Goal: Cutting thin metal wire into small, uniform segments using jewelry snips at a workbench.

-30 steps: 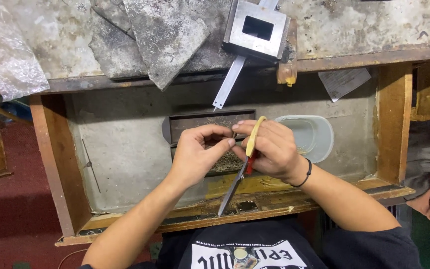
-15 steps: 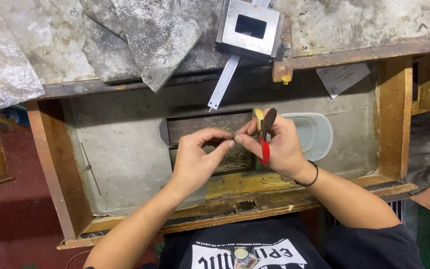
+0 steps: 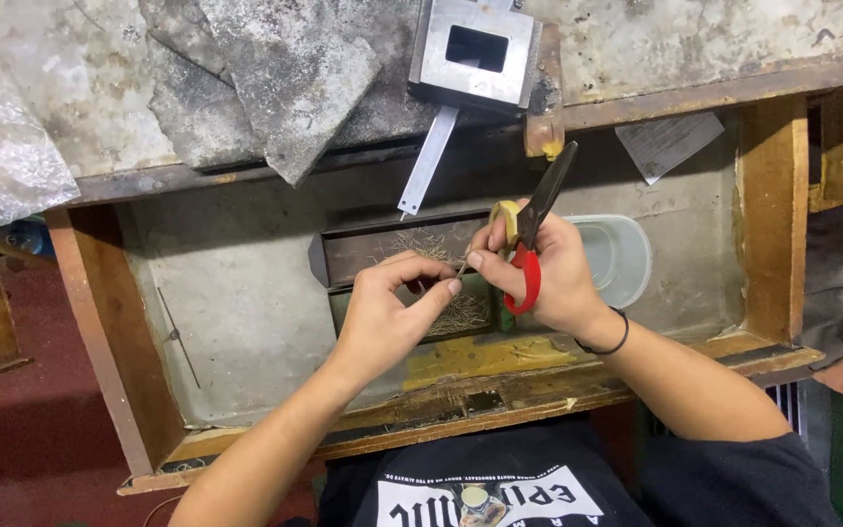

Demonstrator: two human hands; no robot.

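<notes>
Since the earlier frame the scissors (image 3: 531,229) have swung up, blades now pointing away above the shallow dark tray (image 3: 412,249). The right hand (image 3: 548,278) grips their red and yellow handles while pinching a thin wire piece (image 3: 462,265) with the left hand (image 3: 392,312), fingertips pressed together over that tray. The tiny piece could slip into the tray's clippings; right of the tray a pale paper slip (image 3: 673,143) lies beyond a translucent tub (image 3: 626,259).

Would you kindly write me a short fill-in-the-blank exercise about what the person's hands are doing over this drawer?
1. The right hand holds scissors with one yellow handle and one ____ handle.
2. The scissors' blades point ____, away from the person.
3. Both hands work over a wooden ____ lined with grey.
4. The left hand pinches something too thin to identify, beside the right ____.

Missing words: red; up; drawer; hand
</notes>
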